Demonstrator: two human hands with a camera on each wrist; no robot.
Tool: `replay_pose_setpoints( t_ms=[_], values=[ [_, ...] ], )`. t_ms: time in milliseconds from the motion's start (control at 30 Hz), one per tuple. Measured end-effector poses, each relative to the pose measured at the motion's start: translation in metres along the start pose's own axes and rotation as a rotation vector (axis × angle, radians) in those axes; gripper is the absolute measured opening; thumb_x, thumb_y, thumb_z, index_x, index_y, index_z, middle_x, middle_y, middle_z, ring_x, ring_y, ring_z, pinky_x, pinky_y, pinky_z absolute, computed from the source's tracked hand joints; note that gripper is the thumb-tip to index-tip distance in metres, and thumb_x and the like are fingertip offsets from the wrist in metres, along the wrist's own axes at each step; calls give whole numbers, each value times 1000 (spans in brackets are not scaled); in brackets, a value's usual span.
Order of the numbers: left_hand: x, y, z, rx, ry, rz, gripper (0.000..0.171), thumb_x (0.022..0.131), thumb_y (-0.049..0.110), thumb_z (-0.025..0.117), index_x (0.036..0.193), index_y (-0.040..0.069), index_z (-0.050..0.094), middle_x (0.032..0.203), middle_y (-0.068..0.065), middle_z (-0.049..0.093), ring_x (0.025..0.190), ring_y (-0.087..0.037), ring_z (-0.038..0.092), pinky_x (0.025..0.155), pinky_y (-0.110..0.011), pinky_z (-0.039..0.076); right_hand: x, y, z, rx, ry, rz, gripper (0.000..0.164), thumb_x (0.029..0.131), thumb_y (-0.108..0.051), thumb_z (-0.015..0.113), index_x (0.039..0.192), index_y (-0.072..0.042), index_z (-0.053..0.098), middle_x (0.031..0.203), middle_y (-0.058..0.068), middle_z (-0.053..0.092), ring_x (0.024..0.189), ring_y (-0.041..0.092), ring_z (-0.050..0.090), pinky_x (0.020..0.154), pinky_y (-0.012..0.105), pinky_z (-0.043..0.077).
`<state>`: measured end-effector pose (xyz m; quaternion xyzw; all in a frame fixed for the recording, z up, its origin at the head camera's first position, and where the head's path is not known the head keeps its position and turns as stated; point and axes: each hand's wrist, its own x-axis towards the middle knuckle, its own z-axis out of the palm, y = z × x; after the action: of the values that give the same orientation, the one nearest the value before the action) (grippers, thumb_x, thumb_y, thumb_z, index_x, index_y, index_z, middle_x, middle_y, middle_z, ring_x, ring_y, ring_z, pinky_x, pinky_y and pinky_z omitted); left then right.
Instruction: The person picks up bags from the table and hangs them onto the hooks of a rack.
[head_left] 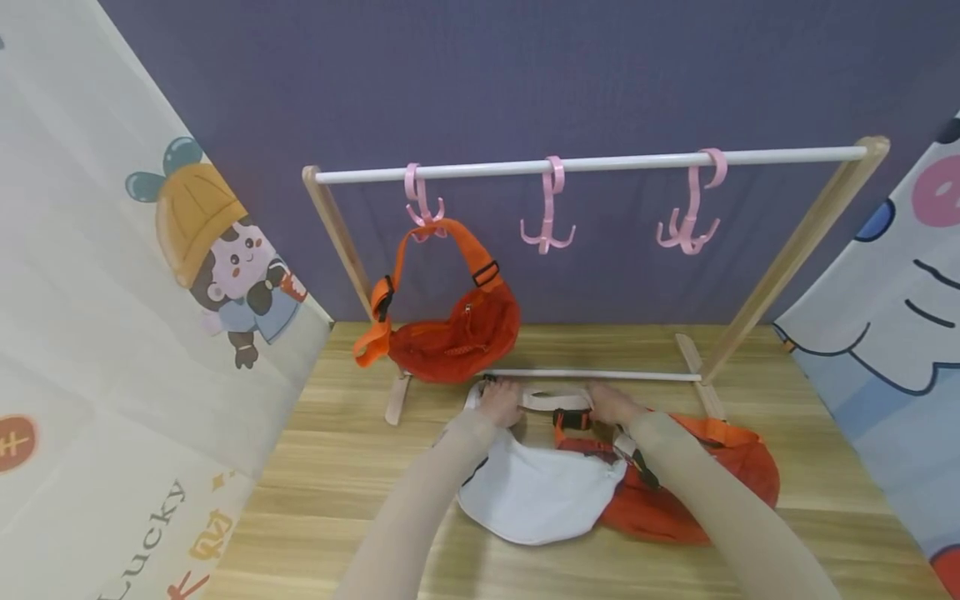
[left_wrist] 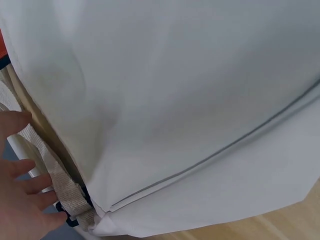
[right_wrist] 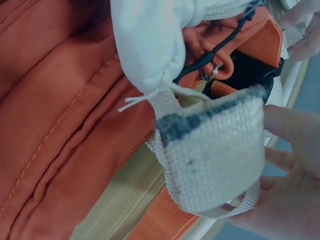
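Observation:
A white waist bag [head_left: 536, 492] lies flat on the table with its pale strap [head_left: 555, 402] stretched along its far side. My left hand [head_left: 501, 403] holds that strap near the bag's left end; in the left wrist view its thumb and fingers [left_wrist: 37, 186] are at the webbing beside a dark buckle. At the strap's right part, my right hand [head_left: 615, 406] grips the webbing, and a loose strap end [right_wrist: 215, 155] with a dark edge hangs in front of its fingers. A red-orange waist bag [head_left: 660, 512] lies to the right, partly beneath the white one and my right forearm.
Behind stands a wooden rack with a white rail [head_left: 622, 162] carrying three pink hooks, including the middle hook [head_left: 548, 208] and right hook [head_left: 690, 208]. Another orange waist bag [head_left: 465, 333] hangs from the left hook [head_left: 423, 200]. A lower bar [head_left: 600, 375] runs just beyond my hands.

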<state>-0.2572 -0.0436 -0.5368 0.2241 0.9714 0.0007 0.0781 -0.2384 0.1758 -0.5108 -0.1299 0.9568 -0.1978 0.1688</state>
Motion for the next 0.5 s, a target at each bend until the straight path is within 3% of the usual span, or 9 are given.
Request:
replay_pose_setpoints(
  t_ms=[233,500],
  values=[
    [-8,2,0,11,103,2,24,79,22,59,99,8,60,99,-8,60,95,-25,55,76,-41,44,0,-1,0,-6,19,-11,41,67,7,62,106,12,50,80,13,55,71,23,52,64,37,46],
    [-12,3,5,115,227,21,17,79,22,59,91,11,63,92,-5,63,88,-24,56,71,-39,45,-1,-3,-1,-50,79,-60,37,71,8,57,107,14,52,95,24,58,84,32,57,75,41,46]
  ],
)
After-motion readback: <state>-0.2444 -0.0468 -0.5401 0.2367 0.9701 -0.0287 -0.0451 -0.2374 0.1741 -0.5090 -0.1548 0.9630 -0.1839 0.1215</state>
